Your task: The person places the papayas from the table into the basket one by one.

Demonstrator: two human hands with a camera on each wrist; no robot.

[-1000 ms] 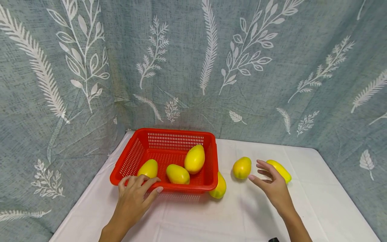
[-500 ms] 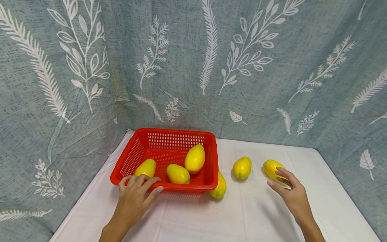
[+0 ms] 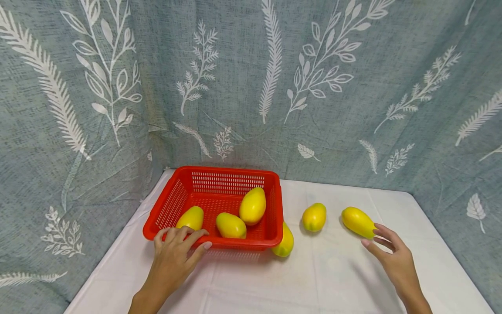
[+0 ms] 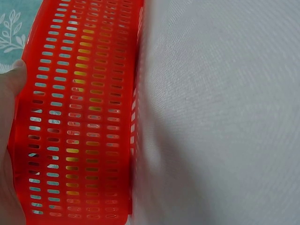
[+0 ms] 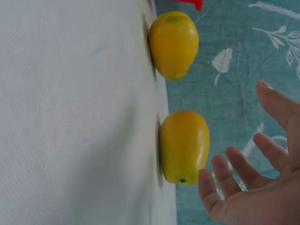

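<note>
Left hand [image 3: 172,255] gripping basket rim [image 3: 243,244]; fruit [image 3: 192,217] beyond partly hidden; right hand [image 3: 397,261] loosely spread

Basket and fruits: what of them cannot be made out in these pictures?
Head view, left fruit: lower part, behind the left hand and the basket.
Head view, corner fruit: left part, behind the basket.
Head view, rightmost fruit: near end, partly behind the right hand; contact unclear.
Left wrist view: fruits inside, mostly hidden by the slotted wall.
Right wrist view: basket, mostly cut off by the top edge.
</note>
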